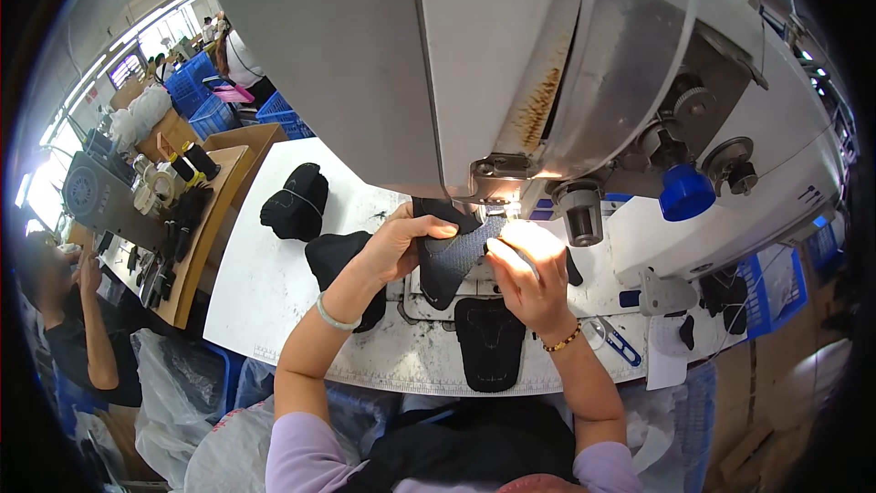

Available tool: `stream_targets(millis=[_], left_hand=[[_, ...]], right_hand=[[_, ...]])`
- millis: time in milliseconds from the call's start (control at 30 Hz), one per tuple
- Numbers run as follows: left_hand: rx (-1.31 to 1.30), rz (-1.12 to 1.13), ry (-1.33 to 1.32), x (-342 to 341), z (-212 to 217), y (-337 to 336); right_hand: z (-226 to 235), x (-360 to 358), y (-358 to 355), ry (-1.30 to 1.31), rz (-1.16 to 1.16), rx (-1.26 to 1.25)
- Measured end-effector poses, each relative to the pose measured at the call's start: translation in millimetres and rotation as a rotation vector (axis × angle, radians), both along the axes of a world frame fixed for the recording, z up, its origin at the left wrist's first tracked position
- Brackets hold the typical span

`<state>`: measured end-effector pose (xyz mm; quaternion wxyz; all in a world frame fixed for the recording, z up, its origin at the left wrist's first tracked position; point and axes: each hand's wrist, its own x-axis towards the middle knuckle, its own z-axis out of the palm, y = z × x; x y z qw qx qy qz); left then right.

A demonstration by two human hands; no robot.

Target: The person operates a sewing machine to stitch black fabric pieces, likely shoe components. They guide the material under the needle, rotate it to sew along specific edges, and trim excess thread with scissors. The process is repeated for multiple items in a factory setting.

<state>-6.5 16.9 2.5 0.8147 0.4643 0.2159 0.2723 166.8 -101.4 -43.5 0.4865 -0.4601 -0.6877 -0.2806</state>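
Head view, left to right of the sewing machine [547, 64]: your left hand [394, 246] pinches the grey mesh shoe piece's [456, 254] left edge, fingers curled shut on it. That piece lies under the machine's needle area. Your right hand [529, 278] presses its right side, fingers mostly closed, glare hiding the tips. So near the needle, a slip could catch a fingertip or skew the seam.

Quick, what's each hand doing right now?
Left hand: shut on the grey mesh piece.
Right hand: gripping the same piece's right side.
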Motion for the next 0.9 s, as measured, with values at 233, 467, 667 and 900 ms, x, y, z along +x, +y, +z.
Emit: stream_targets(millis=[233,467,667,900], left_hand=[[0.073,0.105,-0.029,3.1,2.6,-24.0],[-0.112,0.173,-0.105,7.5,-7.8,-34.1],[-0.172,0.211,-0.190,12.0,-20.3,-45.2],[-0.008,0.329,-0.310,24.3,-27.4,-62.2]], right_hand=[[0.9,-6.1,-4.9,-0.056,0.004,-0.010],[-2.5,-1.2,-8.7,-0.075,-0.037,-0.048],[2.4,5.0,-9.7,-0.085,-0.007,-0.033],[0.9,24.1,-5.7,0.000,0.150,-0.089]])
